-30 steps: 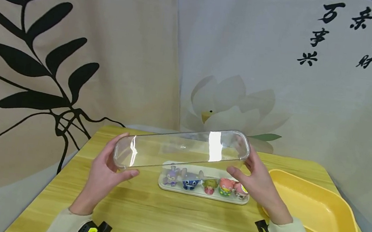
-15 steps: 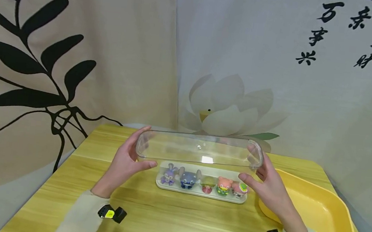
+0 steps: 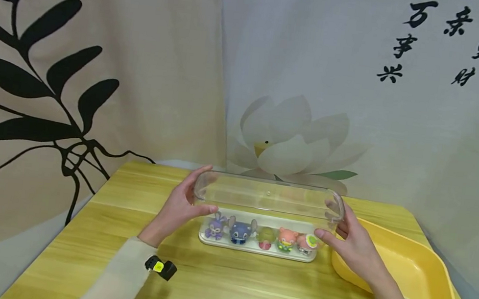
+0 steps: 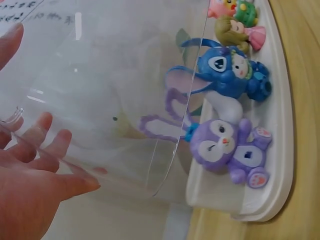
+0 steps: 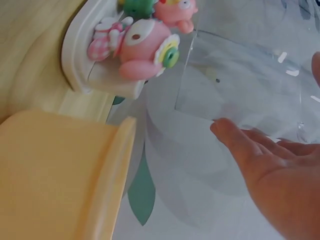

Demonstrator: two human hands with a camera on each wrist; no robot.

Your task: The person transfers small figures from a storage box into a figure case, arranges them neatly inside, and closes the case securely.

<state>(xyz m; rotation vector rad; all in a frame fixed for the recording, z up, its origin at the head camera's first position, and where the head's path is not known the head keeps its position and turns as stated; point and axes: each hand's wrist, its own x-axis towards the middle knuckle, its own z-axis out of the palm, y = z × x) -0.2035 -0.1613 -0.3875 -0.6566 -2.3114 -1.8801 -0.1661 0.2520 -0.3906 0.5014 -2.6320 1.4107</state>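
Observation:
A long clear plastic cover [image 3: 269,195] is held level above a white display base [image 3: 254,250]. My left hand [image 3: 179,211] grips its left end and my right hand [image 3: 358,254] its right end, thumbs in front. In a row on the base sit several small figurines: a purple rabbit [image 4: 225,145], a blue big-eared one [image 4: 225,72], a brown-haired one in a pink dress [image 4: 240,34], a pink-and-green one [image 3: 287,240] and a pink one with a round green-and-white piece on its head [image 5: 142,47]. The cover's lower edge reaches the rabbit's ears in the left wrist view.
A yellow plastic tub [image 3: 412,268] stands right of the base, partly behind my right forearm. Both rest on a light wooden table [image 3: 228,286]. Behind it hangs a cloth [image 3: 175,88] printed with leaves, a lotus and black characters.
The cover has levelled from a tilt, moved right and come down closer over the figurines. Both my hands have moved right with it. The base and tub stay put.

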